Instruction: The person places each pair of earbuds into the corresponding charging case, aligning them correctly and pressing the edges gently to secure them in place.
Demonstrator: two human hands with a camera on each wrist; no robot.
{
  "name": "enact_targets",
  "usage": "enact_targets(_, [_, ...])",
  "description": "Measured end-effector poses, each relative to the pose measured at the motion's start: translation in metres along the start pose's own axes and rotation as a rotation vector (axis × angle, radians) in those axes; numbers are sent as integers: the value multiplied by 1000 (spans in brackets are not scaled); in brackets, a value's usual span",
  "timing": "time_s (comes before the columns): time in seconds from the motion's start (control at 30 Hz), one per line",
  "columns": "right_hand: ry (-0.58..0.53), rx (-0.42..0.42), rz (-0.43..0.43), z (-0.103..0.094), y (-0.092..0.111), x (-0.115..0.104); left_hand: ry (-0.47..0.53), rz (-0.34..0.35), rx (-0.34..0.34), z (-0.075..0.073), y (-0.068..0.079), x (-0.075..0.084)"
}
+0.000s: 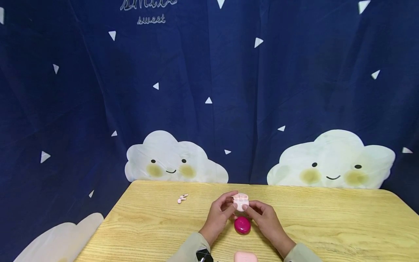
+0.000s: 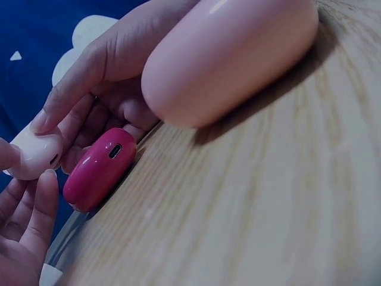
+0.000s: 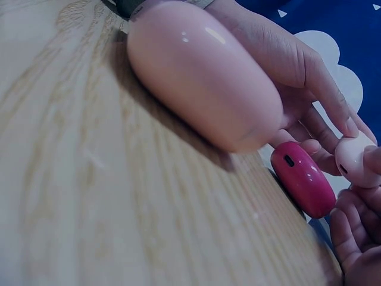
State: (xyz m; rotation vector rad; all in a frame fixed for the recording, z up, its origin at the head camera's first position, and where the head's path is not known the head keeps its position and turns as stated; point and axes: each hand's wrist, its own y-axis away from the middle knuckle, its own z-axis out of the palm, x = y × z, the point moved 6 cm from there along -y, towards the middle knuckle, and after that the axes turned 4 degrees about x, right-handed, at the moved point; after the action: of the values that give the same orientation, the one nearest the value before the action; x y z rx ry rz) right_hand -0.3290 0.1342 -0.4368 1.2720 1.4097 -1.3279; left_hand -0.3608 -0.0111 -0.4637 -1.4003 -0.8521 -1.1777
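Note:
Both hands hold a pale pink earbud case [image 1: 240,206] between them, its lid raised in the head view. My left hand [image 1: 218,214] grips its left side with the thumb on the front. From the other side my right hand [image 1: 267,222] pinches it, thumb also on the front. Just below the hands lies a round, glossy magenta case [image 1: 242,225] on the table, its charging port showing in the left wrist view. Close to both wrist cameras, a larger pink rounded case [image 2: 232,59] rests on the wood.
A pair of small pale pink earbuds [image 1: 182,198] lies on the wooden table [image 1: 147,225], left of the hands. Behind the table's far edge hangs a dark blue curtain [image 1: 183,120] with clouds and triangles.

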Motion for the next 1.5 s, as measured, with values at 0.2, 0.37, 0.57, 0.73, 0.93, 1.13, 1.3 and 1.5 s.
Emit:
enact_targets(0.2, [10,5,0,-1,-3,6,5,8,-6,0,0,0])
enact_targets(0.37, [10,10,-18,-2,-11,24,14,-5,-16,1,-1,-1])
enact_targets(0.57, [-4,25,-20,-2,-12,29,-17,-20,7,1,-1,1])
enact_targets(0.73, [-10,37,-18,-3,-12,30,-22,-29,40,1,-1,1])
enact_targets(0.93, [-7,52,-19,-3,-12,32,-6,-26,69,-5,-2,0])
enact_targets(1.13, [-11,55,-1,-3,-11,33,-24,2,163,-21,-4,11])
enact_targets(1.3, [-11,44,16,-3,-12,30,-79,45,323,-47,-5,22])
enact_targets(1.5, [-17,30,13,-2,-10,24,-259,111,614,-87,-7,15])
